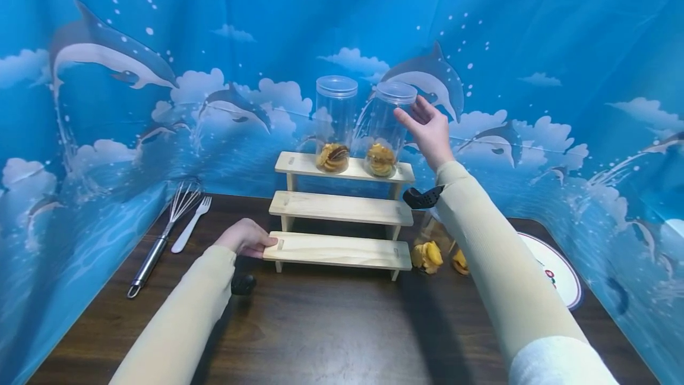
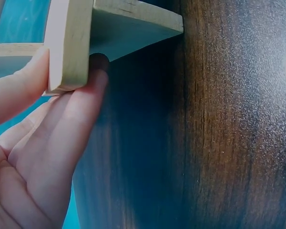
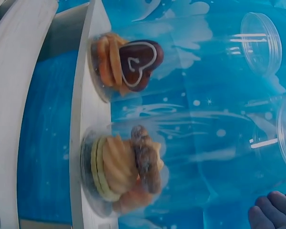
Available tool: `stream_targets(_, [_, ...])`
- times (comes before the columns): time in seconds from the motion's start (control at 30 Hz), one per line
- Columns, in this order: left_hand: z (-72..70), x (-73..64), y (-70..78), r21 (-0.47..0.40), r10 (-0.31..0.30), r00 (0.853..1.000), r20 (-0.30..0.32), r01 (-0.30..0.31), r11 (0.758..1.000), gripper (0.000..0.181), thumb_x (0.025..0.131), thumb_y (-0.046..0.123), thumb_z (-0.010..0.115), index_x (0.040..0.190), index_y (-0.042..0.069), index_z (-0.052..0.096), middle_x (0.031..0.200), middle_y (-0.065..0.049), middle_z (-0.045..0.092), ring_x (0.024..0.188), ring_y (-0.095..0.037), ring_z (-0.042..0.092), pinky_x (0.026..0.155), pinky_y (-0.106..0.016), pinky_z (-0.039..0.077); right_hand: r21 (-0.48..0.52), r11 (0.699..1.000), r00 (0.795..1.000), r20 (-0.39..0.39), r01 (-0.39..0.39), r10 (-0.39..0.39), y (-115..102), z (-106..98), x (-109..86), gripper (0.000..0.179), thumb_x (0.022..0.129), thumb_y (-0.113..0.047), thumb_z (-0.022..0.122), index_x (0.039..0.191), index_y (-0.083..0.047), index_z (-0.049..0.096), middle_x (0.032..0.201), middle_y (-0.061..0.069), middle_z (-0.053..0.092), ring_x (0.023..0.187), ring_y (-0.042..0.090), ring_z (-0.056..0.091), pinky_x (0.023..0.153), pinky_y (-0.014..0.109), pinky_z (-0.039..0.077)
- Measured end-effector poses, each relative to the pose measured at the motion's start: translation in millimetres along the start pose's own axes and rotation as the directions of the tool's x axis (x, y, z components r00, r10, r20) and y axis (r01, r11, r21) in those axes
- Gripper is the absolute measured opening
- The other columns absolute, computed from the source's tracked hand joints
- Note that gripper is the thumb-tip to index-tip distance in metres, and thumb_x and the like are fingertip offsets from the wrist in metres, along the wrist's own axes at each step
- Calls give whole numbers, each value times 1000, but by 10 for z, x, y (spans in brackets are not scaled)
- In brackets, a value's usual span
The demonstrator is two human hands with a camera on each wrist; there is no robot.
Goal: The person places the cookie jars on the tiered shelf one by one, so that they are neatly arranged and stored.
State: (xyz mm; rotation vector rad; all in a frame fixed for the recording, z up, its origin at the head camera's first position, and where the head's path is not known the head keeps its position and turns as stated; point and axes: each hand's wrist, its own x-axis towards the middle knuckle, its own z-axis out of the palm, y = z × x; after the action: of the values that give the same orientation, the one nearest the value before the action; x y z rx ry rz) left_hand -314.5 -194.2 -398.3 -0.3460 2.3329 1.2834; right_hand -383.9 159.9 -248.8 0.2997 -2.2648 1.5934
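A light wooden three-step display stand (image 1: 342,207) is on the table. My left hand (image 1: 247,236) pinches the left end of its lowest step (image 2: 69,47), thumb above and fingers below. Two tall clear lidded jars stand upright on the top step. The left jar (image 1: 335,117) holds cookies (image 3: 112,64) and a dark heart-shaped piece with white piping. The right jar (image 1: 387,123) holds swirled cookies (image 3: 117,164). Beside the right jar's lid is my right hand (image 1: 430,129), fingers loosely bent; the thumb overlaps the jar in the head view.
A whisk (image 1: 162,242) and a white fork (image 1: 193,223) lie at the left. Right of the stand are more treats (image 1: 427,256) in clear containers, partly behind my right arm. A white plate (image 1: 561,278) lies farther right. A blue dolphin curtain (image 1: 267,16) surrounds the table.
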Motion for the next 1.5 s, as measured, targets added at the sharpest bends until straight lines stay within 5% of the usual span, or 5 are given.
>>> stream_targets(0.57, [-29,34,16,19,5,999,39,-6,1000,37,88,7,66,113,-17,56,71,-6,62,60,-11,61,64,-27,58,4,999,998,34,49,-49,150,-519,-271,69,90,-40,64,146,-9,37,146,8,43,134,19,41,111,37,34])
stream_targets(1.03, [-22,28,27,24,10,998,57,-12,1000,34,90,6,64,112,-18,55,65,-1,61,57,-8,60,60,-25,57,-76,997,998,64,-16,20,513,-998,-677,66,92,-41,59,146,-9,36,146,9,43,134,21,41,109,38,35])
stream_targets(1.5, [3,15,27,16,4,1000,29,-4,1000,36,89,7,66,112,-17,55,63,-1,61,56,-8,59,59,-24,56,-75,993,976,189,-91,104,906,-1118,-1060,65,94,-36,58,149,-14,30,150,9,36,137,27,35,109,42,36])
